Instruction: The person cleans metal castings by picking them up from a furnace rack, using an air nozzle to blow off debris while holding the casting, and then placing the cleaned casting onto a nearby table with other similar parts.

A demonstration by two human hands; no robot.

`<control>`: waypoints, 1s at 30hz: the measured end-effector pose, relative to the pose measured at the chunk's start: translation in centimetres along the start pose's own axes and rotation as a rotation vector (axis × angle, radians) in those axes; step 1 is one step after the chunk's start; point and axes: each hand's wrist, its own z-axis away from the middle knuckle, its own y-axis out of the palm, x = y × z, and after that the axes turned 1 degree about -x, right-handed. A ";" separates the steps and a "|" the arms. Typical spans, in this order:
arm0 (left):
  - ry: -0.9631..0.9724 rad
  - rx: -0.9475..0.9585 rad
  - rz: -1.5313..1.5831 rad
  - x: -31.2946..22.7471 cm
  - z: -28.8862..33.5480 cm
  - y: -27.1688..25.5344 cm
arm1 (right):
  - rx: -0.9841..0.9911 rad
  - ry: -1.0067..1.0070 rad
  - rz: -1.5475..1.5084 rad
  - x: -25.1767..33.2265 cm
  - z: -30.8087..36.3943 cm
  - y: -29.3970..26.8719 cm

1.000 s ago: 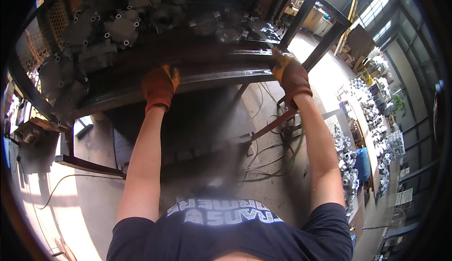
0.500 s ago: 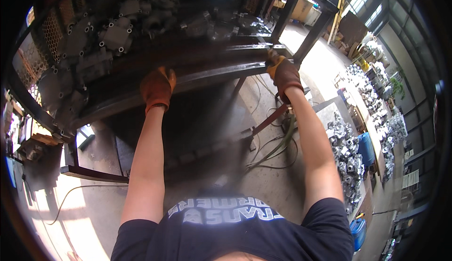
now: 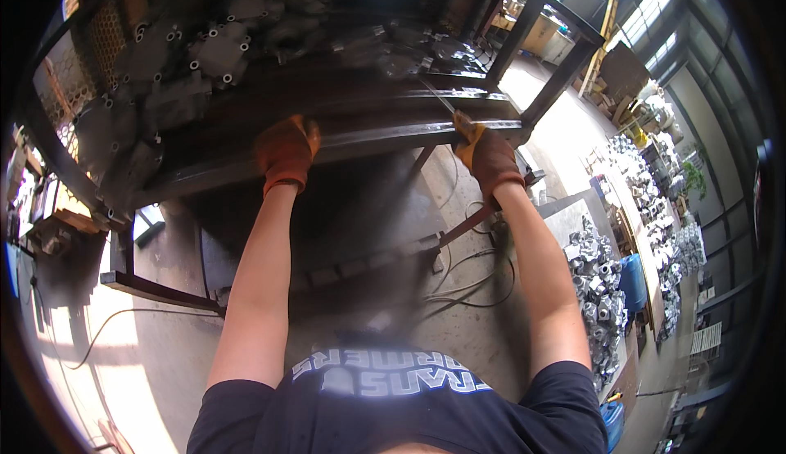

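My left hand (image 3: 286,156), in an orange-red glove, is at the front rail (image 3: 372,133) of a dark metal bench. Its thumb and part of a finger show; the rest are hidden in shadow, and what they touch is unclear. My right hand (image 3: 490,159), gloved alike, is closed around the brown handle of a thin rod-like tool (image 3: 443,101), perhaps a file. The shaft slants up and left over the bench rails. Beyond my left hand lies a heap of grey metal castings (image 3: 217,51) with round bosses. Shinier castings (image 3: 450,51) lie farther right on the bench.
Beneath the bench is a dark panel (image 3: 360,212); cables (image 3: 458,294) trail over the floor below my right hand. At right, silvery castings (image 3: 594,278) are piled beside a blue container (image 3: 633,282). A bench post (image 3: 565,81) rises at the right corner. Mesh (image 3: 98,65) borders the left.
My right hand has drawn back toward me and slightly left with the rod-like tool. The left hand has shifted a little right, and the whole view has moved slightly.
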 end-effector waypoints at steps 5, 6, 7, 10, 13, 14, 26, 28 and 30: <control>-0.067 0.050 -0.046 0.1 -0.7 0.7 | -0.199 -0.101 0.018 0.6 -3.5 -1.0; -0.067 0.045 -0.044 -0.1 -0.7 0.6 | -0.194 -0.132 0.037 0.9 -4.6 -1.1; -0.067 0.040 -0.043 -0.2 -0.6 0.4 | -0.189 -0.163 0.055 1.4 -5.8 -0.7; 0.021 -0.109 -0.018 0.8 -0.2 1.4 | -0.044 -0.143 0.312 5.8 -6.3 -1.6; 0.013 -0.070 0.005 0.0 -1.0 0.7 | -0.286 -0.189 0.074 5.3 -8.3 -1.3; -0.024 0.011 -0.005 -0.1 -0.5 0.6 | -0.253 -0.145 0.150 6.1 -8.1 -1.5; -0.013 0.028 -0.020 0.4 -0.5 0.7 | -0.148 -0.087 0.048 9.3 -7.1 -1.0; -0.013 0.042 0.001 0.2 0.0 0.3 | -0.052 -0.113 0.143 8.7 -6.3 -0.5; -0.005 -0.002 0.032 0.2 -0.5 0.3 | -0.078 -0.193 0.139 7.7 -7.2 0.3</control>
